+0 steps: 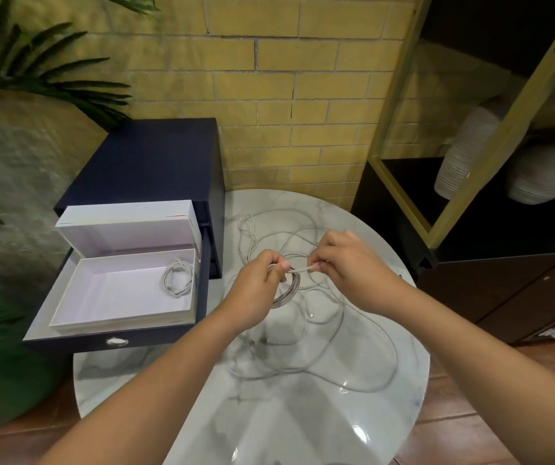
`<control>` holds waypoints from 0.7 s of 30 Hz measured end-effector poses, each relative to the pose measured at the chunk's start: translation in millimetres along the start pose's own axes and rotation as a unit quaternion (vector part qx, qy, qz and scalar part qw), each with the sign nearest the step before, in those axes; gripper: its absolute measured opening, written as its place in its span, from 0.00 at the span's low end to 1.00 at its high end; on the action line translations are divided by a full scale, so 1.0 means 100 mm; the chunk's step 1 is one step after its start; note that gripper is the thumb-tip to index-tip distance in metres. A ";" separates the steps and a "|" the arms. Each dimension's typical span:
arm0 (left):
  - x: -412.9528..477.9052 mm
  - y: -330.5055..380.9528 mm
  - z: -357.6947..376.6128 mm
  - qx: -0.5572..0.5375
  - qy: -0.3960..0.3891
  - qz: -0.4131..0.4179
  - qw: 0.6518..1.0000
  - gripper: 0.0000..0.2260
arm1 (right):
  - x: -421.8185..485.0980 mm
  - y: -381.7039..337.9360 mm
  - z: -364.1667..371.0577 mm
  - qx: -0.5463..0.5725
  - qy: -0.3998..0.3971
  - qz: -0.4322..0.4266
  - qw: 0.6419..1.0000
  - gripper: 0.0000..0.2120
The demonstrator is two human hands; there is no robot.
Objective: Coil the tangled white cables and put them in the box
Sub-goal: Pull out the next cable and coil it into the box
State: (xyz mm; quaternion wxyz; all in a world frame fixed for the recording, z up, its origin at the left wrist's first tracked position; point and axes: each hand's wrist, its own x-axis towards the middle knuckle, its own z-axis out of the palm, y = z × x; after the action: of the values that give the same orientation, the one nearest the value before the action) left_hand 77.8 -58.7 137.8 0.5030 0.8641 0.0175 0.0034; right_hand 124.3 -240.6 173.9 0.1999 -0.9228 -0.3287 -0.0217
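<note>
White cable (300,269) is pinched between left hand (260,283) and right hand (348,263) at frame centre, long axis left-right. Its coil (293,288) is clenched in the left hand.

**Head view: a single wide-angle camera looking forward and steeply down.**

The lens sits above and behind the person's forearms, which enter at the lower edge and converge at frame centre. There the left hand (256,290) and right hand (346,263) grip the white cables (309,313) close to the camera. The round marble table (303,414) fills the lower middle and the open white box (118,290) lies centre left. The brick wall (269,78) spans the top, and the shelving (470,129) leans along the right edge.
</note>
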 end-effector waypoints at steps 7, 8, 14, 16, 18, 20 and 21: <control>0.00 0.14 -0.07 0.061 -0.044 0.004 0.997 0.09 | -0.01 0.11 -0.02 -0.001 0.046 -0.015 0.999 0.09; 0.01 0.15 -0.07 0.067 -0.038 0.003 0.997 0.09 | -0.02 0.11 -0.01 0.009 0.060 -0.016 0.998 0.09; -0.02 0.19 0.00 -0.038 -0.025 -0.015 0.999 0.14 | -0.06 0.07 0.10 0.162 0.105 0.067 0.979 0.03; -0.03 0.19 0.04 -0.089 -0.020 -0.019 0.996 0.14 | -0.09 0.05 0.18 0.235 0.090 0.120 0.960 0.03; -0.03 0.18 0.08 -0.130 -0.007 -0.025 0.991 0.15 | -0.12 0.02 0.27 0.309 0.076 0.147 0.937 0.05; -0.03 0.17 0.12 -0.168 0.004 -0.036 0.985 0.16 | -0.17 -0.04 0.34 0.374 0.062 0.156 0.912 0.08; -0.03 0.16 0.13 -0.183 0.009 -0.042 0.982 0.16 | -0.18 -0.07 0.36 0.399 0.052 0.157 0.902 0.08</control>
State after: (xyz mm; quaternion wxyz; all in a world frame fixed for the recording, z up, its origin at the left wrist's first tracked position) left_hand 75.7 -78.0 145.7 0.6520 0.7560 0.0572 -0.0068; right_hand 102.5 -232.8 140.1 0.5693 -0.8028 -0.1494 0.0951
